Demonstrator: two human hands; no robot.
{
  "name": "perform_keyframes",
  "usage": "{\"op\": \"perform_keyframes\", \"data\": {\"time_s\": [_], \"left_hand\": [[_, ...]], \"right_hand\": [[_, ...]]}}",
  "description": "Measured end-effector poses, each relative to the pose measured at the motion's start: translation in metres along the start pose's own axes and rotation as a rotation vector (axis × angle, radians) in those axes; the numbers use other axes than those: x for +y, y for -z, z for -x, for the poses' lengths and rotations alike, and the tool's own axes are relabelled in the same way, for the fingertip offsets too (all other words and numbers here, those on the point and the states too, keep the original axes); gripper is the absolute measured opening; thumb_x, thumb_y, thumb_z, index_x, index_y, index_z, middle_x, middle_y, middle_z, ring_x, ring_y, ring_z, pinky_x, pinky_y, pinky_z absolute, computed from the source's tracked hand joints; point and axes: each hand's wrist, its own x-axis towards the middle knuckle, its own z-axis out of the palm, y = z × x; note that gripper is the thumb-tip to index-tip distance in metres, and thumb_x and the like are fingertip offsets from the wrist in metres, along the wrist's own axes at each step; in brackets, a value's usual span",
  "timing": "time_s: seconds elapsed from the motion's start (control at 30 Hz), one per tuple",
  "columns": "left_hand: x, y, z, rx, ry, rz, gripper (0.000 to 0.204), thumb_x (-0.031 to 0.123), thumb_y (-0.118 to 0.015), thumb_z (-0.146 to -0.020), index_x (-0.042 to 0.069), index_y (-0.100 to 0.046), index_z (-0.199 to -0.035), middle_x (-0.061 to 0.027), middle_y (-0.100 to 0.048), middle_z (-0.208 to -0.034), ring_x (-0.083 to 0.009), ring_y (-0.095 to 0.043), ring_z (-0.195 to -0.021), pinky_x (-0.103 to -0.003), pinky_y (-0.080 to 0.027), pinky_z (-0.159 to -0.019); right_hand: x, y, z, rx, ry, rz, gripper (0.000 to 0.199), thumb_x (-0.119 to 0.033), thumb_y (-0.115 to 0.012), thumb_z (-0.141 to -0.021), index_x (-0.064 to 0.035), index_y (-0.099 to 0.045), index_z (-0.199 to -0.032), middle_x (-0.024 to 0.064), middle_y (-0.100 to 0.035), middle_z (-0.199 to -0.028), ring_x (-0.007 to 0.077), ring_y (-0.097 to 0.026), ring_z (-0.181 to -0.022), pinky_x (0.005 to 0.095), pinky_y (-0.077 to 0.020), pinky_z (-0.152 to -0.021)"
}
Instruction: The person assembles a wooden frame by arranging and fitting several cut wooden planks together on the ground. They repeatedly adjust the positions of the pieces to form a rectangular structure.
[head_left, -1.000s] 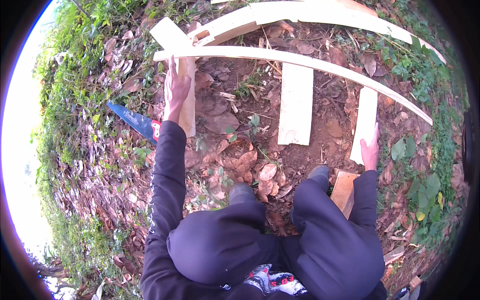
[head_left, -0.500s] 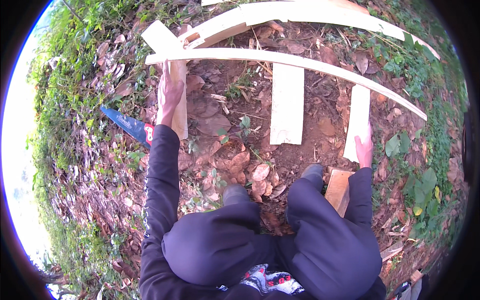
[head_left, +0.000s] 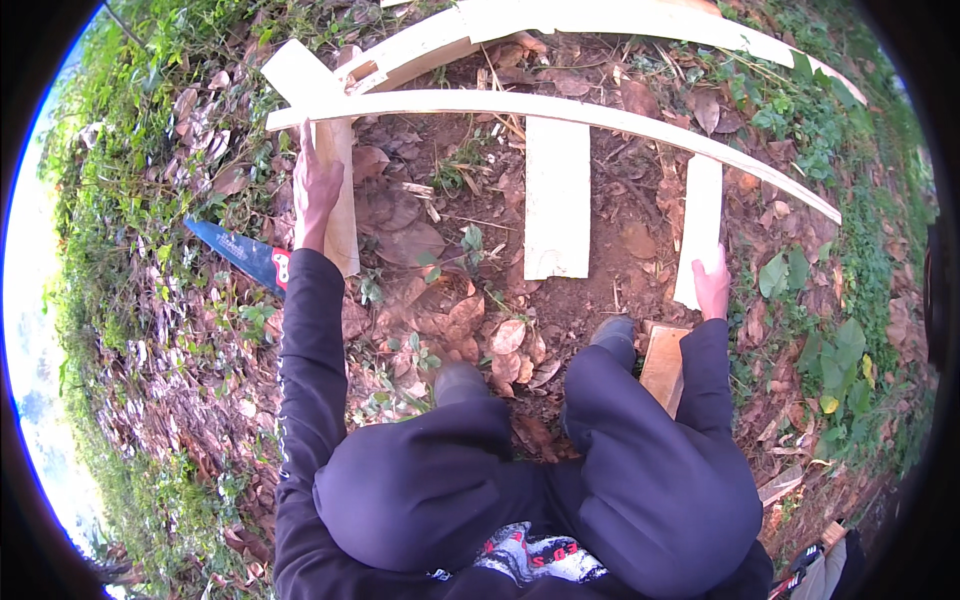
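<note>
My left hand (head_left: 315,185) lies flat against the left edge of a pale wooden board (head_left: 338,195) that runs away from me on the leaf-strewn soil. My right hand (head_left: 712,285) rests on the near end of another pale board (head_left: 700,225) at the right. Between them lies a third, wider board (head_left: 557,195), untouched. A long thin plank (head_left: 560,110) crosses over the far ends of all three. I am squatting, with both knees and boots (head_left: 460,380) below the boards.
A blue-bladed hand saw (head_left: 240,252) lies on the leaves left of my left arm. More long planks (head_left: 600,20) lie beyond the cross plank. A short brownish wood block (head_left: 663,365) sits by my right boot. Grass and weeds ring the dirt patch.
My left hand has stayed against the left board and my right hand on the right board's near end. The view has drifted slightly; the boards look unmoved.
</note>
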Motion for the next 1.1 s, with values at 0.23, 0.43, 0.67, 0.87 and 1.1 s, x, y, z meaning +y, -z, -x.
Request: {"op": "perform_keyframes", "data": {"time_s": [0.23,0.43,0.67,0.87,1.1], "left_hand": [[0.007,-0.004,0.001,-0.069,0.102,-0.027,0.097,0.008,-0.062,-0.080,0.019,-0.012,-0.162,-0.0272,-0.044,-0.151,-0.0479,-0.060,-0.117,-0.050,-0.049,-0.099],[0.005,-0.003,0.002,-0.100,0.140,-0.056,0.099,0.011,-0.063,-0.080,0.021,-0.010,-0.162,-0.0271,-0.049,-0.147,-0.0474,-0.066,-0.100,-0.051,-0.053,-0.089],[-0.001,-0.008,0.003,-0.002,0.000,-0.052,0.095,0.013,-0.062,-0.083,0.021,-0.010,-0.162,-0.0323,-0.067,-0.106,-0.0500,-0.065,-0.092,-0.055,-0.051,-0.087],[0.001,-0.002,0.003,-0.009,0.032,-0.052,0.093,0.012,-0.061,-0.082,0.019,-0.012,-0.162,-0.0323,-0.067,-0.102,-0.0483,-0.065,-0.089,-0.054,-0.051,-0.082],[0.009,-0.001,0.003,-0.027,0.057,-0.036,0.094,0.012,-0.062,-0.081,0.015,-0.012,-0.161,-0.0330,-0.063,-0.117,-0.0496,-0.063,-0.103,-0.054,-0.050,-0.091]], "right_hand": [[0.025,-0.005,-0.006,0.095,0.082,-0.009,0.058,-0.018,-0.063,-0.089,0.0021,-0.047,-0.141,0.0246,-0.067,-0.121,0.0349,-0.064,-0.115,0.0404,-0.0472,-0.099],[0.020,-0.007,-0.004,0.075,0.056,-0.006,0.057,-0.018,-0.063,-0.089,0.0030,-0.048,-0.140,0.0252,-0.066,-0.121,0.0359,-0.064,-0.114,0.0405,-0.0471,-0.099],[0.020,-0.005,-0.004,0.073,0.063,-0.034,0.058,-0.018,-0.063,-0.088,0.0038,-0.047,-0.139,0.0257,-0.067,-0.119,0.0377,-0.064,-0.113,0.0410,-0.0476,-0.098],[0.016,-0.009,-0.004,0.096,0.091,-0.011,0.058,-0.019,-0.064,-0.088,0.0041,-0.048,-0.139,0.0260,-0.066,-0.120,0.0374,-0.064,-0.115,0.0408,-0.0477,-0.098],[0.007,0.000,0.002,0.033,0.040,-0.021,0.065,-0.019,-0.063,-0.089,0.0032,-0.042,-0.147,0.0264,-0.064,-0.128,0.0360,-0.061,-0.121,0.0401,-0.0457,-0.102]]}}
